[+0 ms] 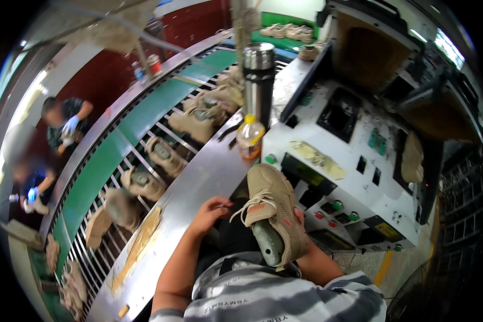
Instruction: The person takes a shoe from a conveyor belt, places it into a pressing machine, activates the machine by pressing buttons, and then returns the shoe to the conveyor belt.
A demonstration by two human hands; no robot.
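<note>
A tan sports shoe (276,188) with beige laces and small orange-red marks stands in front of my body, toe pointing away. Inside its opening sits a grey-green shoe last (268,242). My right hand (299,217) grips the shoe from its right side, mostly hidden behind it. Just left of the shoe is my left hand (213,210), with fingers loosely bent and apart and nothing visible in them. A loose end of the shoelace (237,216) hangs close to its fingertips.
Left, a roller conveyor with a green belt (155,112) carries several tan shoes (139,182) behind a metal ledge (198,177). A steel flask (258,80) and yellow-capped bottle (250,137) stand ahead. A white machine (354,161) with raised lids is right. Two co-workers (64,123) are far left.
</note>
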